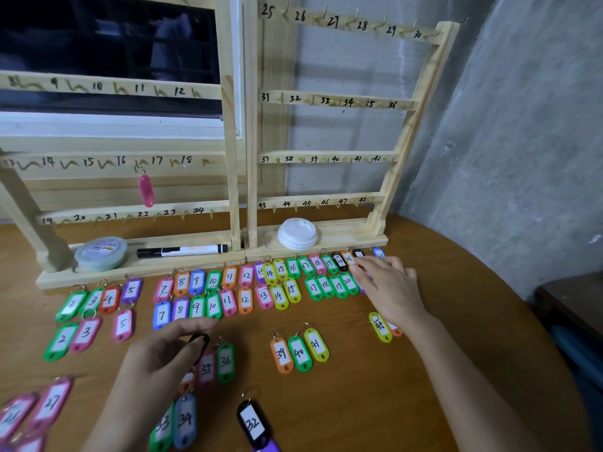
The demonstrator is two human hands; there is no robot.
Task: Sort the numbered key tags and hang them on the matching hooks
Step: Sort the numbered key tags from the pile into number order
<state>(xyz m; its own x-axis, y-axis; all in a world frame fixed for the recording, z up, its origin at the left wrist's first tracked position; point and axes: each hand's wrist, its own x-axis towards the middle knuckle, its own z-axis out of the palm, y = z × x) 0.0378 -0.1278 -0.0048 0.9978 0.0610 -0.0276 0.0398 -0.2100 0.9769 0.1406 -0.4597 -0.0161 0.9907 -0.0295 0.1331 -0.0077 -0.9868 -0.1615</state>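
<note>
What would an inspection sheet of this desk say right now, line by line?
Surface: brown wooden table, rounded edge.
Job's things: numbered tags in rows on the table; wooden rack of numbered hooks; one pink tag hangs near 16.
Clutter: marker, tub and lids on the rack's base.
Hands: left hand pinches a black tag; right hand touches tags near 21.
Cables: nothing seen.
Surroundings: dark window, grey wall.

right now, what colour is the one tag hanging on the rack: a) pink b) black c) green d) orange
a: the lone tag hanging on the rack, between the 16 and 17 marks, is pink.
</note>
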